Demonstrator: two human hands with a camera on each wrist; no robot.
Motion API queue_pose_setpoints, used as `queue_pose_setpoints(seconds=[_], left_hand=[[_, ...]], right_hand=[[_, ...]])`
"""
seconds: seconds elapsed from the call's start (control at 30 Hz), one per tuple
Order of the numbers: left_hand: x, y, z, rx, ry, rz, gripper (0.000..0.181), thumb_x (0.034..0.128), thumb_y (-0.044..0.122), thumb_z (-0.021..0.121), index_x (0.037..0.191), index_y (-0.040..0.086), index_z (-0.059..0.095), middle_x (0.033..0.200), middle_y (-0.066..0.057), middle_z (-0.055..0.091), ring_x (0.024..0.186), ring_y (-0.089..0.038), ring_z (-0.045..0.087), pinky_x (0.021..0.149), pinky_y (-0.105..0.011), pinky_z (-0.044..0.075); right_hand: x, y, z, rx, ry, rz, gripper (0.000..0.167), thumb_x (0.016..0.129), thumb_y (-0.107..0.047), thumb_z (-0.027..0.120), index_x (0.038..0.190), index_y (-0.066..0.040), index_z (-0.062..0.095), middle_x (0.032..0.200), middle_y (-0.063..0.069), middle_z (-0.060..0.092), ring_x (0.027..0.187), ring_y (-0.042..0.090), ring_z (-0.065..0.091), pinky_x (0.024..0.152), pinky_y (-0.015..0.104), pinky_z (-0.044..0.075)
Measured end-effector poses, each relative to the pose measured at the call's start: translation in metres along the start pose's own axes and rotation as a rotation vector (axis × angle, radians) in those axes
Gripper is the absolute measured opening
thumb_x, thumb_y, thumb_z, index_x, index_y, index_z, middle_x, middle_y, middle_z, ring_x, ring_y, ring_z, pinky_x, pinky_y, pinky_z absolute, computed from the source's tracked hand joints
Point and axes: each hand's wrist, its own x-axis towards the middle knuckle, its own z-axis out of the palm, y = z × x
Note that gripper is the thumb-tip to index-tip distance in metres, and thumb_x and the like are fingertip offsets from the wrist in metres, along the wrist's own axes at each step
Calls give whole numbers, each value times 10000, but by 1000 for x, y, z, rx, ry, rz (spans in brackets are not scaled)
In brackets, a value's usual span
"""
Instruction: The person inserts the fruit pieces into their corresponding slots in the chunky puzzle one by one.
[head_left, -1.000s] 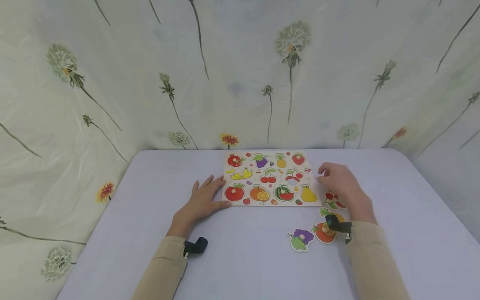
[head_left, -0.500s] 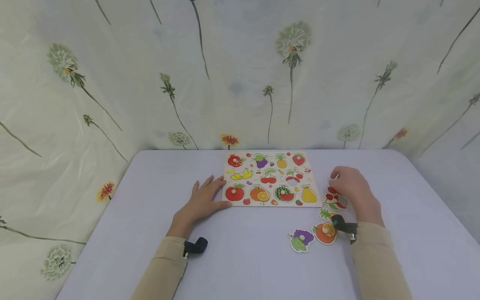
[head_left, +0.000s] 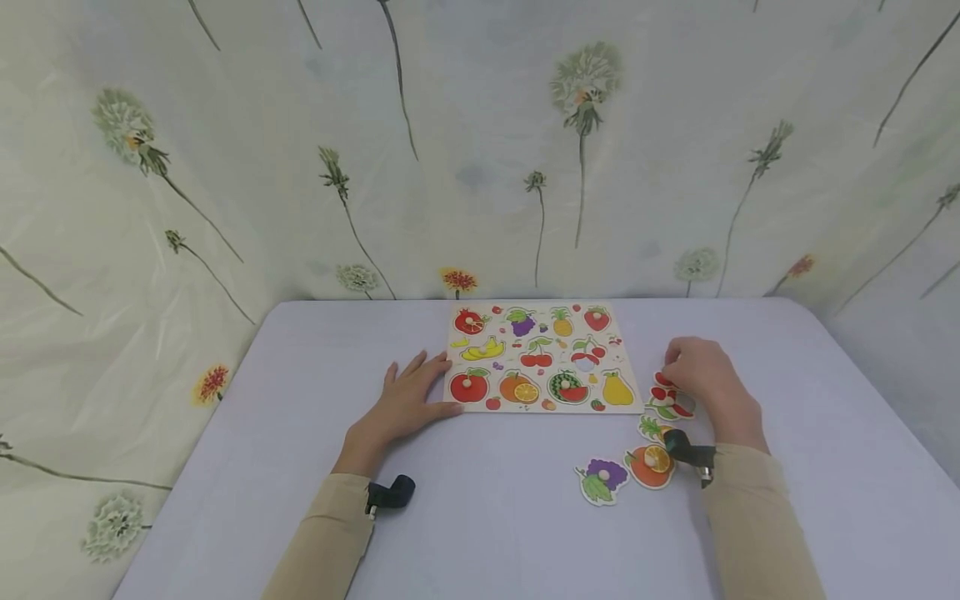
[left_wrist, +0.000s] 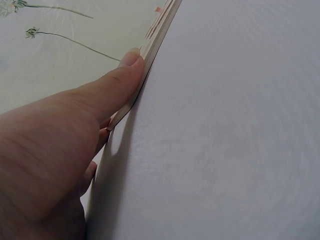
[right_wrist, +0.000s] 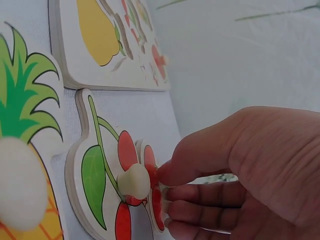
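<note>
My left hand [head_left: 401,400] lies with spread fingers against the left edge of a fruit puzzle board [head_left: 517,341]. In the left wrist view its straight thumb [left_wrist: 112,85] rests on the board's edge. To the right of the board, my right hand [head_left: 708,379] pinches a red puzzle piece [right_wrist: 158,210] between thumb and fingertips. That piece is partly hidden by the fingers and stands close to a red-and-green puzzle piece [right_wrist: 95,175] with a pale knob. A pineapple puzzle piece [right_wrist: 20,120] lies nearer the right wrist camera.
Loose on the white table [head_left: 487,517] are an orange puzzle piece [head_left: 642,475] and a grape puzzle piece [head_left: 603,479], right of centre in front of the board. A flower-printed curtain [head_left: 465,167] hangs behind the table.
My right hand has moved right, away from the board, and slightly down to the red pieces, mostly in the first half second. My left hand and the board have stayed put.
</note>
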Motion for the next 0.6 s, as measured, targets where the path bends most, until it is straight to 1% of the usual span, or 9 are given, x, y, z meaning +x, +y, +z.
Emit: queue_pose_setpoints(seconds=[0.1, 0.2, 0.4, 0.6], left_hand=[[0, 0, 0, -3, 0, 6, 803, 831, 591, 699, 1508, 280, 401, 1636, 83, 306, 1570, -219, 104, 1242, -603, -30], [0, 0, 0, -6, -2, 10, 803, 832, 584, 701, 1510, 273, 401, 1637, 80, 305, 1570, -221, 108, 1242, -604, -31], [0, 1, -1, -8, -4, 4, 805, 830, 579, 706, 1510, 273, 402, 1636, 77, 308, 1570, -219, 108, 1243, -602, -30], [0, 2, -2, -5, -4, 5, 809, 828, 581, 708, 1512, 276, 399, 1637, 80, 306, 1570, -222, 105, 1242, -605, -28]], right_hand=[[0, 0, 1, 14, -6, 19, 233, 895, -171, 634, 1049, 3, 613, 967, 195, 632, 859, 314, 545, 672, 342, 487], [1, 1, 2, 18, -1, 21, 241, 895, -173, 643, 1053, 4, 608, 973, 199, 631, 856, 316, 547, 668, 341, 489], [2, -2, 0, 13, 23, 5, 226, 893, -166, 643, 1039, 1, 601, 975, 210, 624, 850, 325, 542, 647, 331, 479], [2, -11, 0, 23, 16, -8, 224, 904, -188, 641, 1038, -12, 604, 959, 186, 618, 842, 306, 549, 635, 313, 472]])
